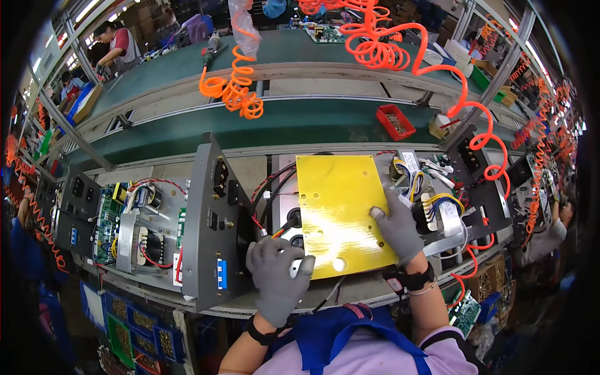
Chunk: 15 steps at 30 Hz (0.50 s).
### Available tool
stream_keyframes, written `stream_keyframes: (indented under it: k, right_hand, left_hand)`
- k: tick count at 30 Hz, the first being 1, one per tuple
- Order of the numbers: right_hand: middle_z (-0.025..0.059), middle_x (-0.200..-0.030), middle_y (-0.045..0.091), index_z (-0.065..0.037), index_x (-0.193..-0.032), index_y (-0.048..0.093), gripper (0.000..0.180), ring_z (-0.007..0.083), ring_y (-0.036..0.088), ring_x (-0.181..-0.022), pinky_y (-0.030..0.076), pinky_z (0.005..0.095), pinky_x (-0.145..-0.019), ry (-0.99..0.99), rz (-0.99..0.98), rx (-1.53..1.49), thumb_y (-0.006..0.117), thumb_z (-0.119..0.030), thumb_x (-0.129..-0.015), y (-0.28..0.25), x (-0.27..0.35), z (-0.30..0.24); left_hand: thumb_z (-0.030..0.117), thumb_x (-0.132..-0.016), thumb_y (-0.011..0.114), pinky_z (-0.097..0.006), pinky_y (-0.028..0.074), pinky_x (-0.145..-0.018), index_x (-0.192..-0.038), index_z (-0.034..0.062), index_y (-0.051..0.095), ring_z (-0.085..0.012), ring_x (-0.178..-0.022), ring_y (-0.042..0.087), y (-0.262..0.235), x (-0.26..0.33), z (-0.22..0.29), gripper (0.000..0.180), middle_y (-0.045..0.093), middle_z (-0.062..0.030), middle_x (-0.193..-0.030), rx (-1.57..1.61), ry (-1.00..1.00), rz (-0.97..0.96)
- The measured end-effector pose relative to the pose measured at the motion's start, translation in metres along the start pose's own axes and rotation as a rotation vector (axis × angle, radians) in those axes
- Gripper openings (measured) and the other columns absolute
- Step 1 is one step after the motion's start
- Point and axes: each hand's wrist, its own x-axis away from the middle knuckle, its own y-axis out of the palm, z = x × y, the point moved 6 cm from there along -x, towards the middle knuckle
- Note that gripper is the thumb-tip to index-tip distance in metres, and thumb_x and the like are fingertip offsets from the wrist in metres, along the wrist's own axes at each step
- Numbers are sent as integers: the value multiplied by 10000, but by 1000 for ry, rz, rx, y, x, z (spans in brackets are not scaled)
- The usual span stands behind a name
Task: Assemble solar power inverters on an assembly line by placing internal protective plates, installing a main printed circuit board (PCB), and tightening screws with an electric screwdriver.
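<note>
Under my right hand [398, 230], pressed flat with fingers together, lies the yellow sheet [337, 209], while my left hand [278, 275] curls at its lower-left corner.

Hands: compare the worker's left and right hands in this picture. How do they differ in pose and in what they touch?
The left hand is curled in a fist around a small white piece at the near-left corner of the yellow sheet; the right hand lies flatter, fingers pressing the sheet's right edge. The left sits nearer the person, the right farther. Both wear grey gloves and black wristbands.
</note>
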Motion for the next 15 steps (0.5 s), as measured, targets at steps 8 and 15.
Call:
stream_keyframes:
  k: [8, 15]
  right_hand:
    - [236, -1021, 638, -25, -1206, 514, 389, 399, 615, -966, 485, 439, -797, 5, -68, 17, 605, -117, -839, -5, 3, -15]
    - [226, -981, 644, -13, -1191, 522, 369, 372, 634, -925, 489, 407, -779, -3, -77, 4, 593, -88, -837, -1, 3, -19]
  left_hand:
    - [319, -703, 703, -494, 280, -1008, -712, 138, 692, -294, -1073, 470, 0, 0, 1, 181, 580, -51, -999, 12, 13, 20]
    - [308, -706, 706, -496, 243, -1029, -697, 147, 691, -309, -1117, 439, 1, -2, -5, 162, 581, -43, -1039, 79, -9, -15]
